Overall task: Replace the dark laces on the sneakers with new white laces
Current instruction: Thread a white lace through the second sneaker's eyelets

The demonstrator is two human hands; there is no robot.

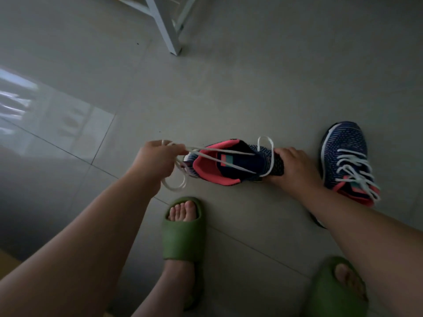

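Note:
A navy knit sneaker (231,163) with a pink collar lies sideways over the floor, heel toward the left. My right hand (291,167) grips its toe end. A white lace (219,157) runs from the front eyelets across the shoe's opening to my left hand (158,160), which holds both strands pulled taut, with loose loops hanging below the fist. A second matching sneaker (348,161) stands on the floor at the right, laced in white with loose crossings.
Grey tiled floor (229,92) all around. My two feet in green slides (183,232) sit at the bottom, the right slide (336,291) near the corner. A white furniture leg (170,35) stands at the top centre.

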